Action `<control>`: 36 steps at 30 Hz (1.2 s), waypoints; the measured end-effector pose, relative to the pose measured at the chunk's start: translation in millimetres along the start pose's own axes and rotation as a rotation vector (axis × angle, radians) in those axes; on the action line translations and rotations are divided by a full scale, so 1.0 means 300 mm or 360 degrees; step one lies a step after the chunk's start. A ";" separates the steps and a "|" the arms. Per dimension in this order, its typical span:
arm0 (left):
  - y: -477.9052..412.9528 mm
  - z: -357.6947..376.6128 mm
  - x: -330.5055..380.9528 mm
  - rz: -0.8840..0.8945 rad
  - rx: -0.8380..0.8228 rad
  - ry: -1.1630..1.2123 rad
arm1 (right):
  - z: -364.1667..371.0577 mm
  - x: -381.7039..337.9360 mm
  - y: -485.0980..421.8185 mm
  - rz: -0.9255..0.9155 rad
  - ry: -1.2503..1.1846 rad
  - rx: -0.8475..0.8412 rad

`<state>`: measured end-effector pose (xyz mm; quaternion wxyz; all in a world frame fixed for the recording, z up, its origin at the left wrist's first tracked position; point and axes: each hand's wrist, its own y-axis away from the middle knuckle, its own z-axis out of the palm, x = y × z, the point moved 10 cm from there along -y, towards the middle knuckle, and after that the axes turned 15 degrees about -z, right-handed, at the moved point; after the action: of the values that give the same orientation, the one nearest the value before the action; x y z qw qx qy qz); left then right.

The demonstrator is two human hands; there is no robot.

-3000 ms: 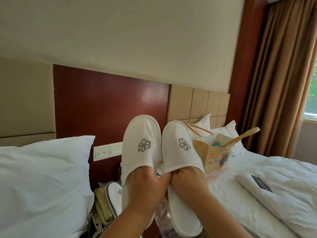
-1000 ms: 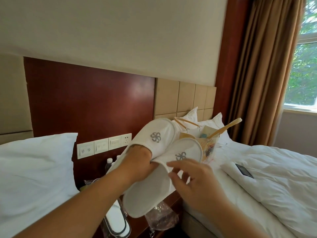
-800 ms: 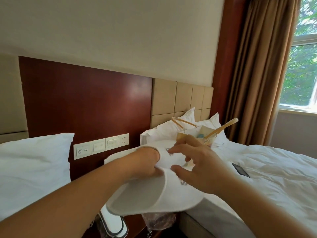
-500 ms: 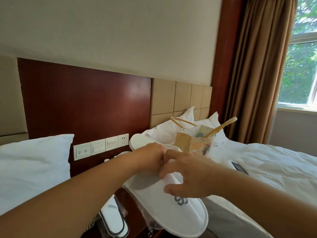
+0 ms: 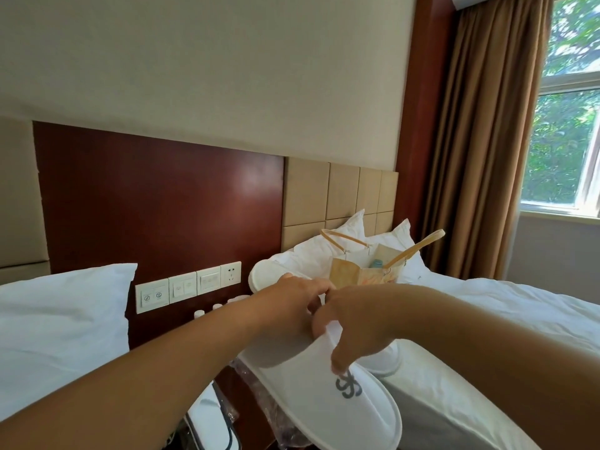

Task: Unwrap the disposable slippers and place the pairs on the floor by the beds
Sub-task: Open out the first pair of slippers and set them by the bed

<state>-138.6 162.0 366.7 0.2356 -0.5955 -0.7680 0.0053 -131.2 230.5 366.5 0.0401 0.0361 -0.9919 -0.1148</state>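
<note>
Two unwrapped slippers, turned flat and stacked.
Left hand (image 5: 292, 306) and right hand (image 5: 354, 326) both grip the slippers (image 5: 324, 381), earlier upright, now lowered between the beds; floor placement seems next.

second slipper (image 5: 269, 277) mostly hidden behind the left hand (image 5: 292, 306); right hand's fingers (image 5: 341, 358) cover part of the near slipper's (image 5: 324, 384) logo. plastic wrapper (image 5: 259, 407) partly hidden beneath. switch panel (image 5: 188, 287) symbols too small to read.
</note>
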 end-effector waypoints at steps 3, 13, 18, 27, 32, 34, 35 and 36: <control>0.021 -0.014 0.064 0.0197 0.0160 -0.0119 | 0.032 0.006 -0.013 0.0065 0.0134 -0.0331; 0.058 -0.026 -0.006 0.0240 0.0144 -0.0036 | -0.027 0.040 0.017 -0.0013 0.0211 0.0021; 0.062 0.030 -0.069 0.0176 0.0071 -0.0361 | -0.002 0.055 0.024 -0.0032 0.0153 0.0089; 0.097 -0.048 0.019 0.0359 0.0363 -0.0249 | -0.005 0.034 0.019 -0.0110 0.0179 0.0162; 0.081 -0.041 -0.021 0.0043 0.0361 -0.0159 | -0.020 0.043 0.024 -0.0080 0.0128 0.0195; 0.075 -0.036 -0.026 0.0023 0.0347 -0.0191 | -0.023 0.048 0.027 -0.0074 0.0118 0.0209; 0.073 -0.035 -0.025 0.0027 0.0323 -0.0187 | -0.025 0.051 0.028 -0.0072 0.0113 0.0218; 0.072 -0.034 -0.024 0.0030 0.0297 -0.0177 | -0.026 0.053 0.030 -0.0072 0.0110 0.0227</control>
<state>-113.9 159.0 367.0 0.2470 -0.5770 -0.7704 0.1120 -146.9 236.2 377.4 0.0691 0.0653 -0.9945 -0.0434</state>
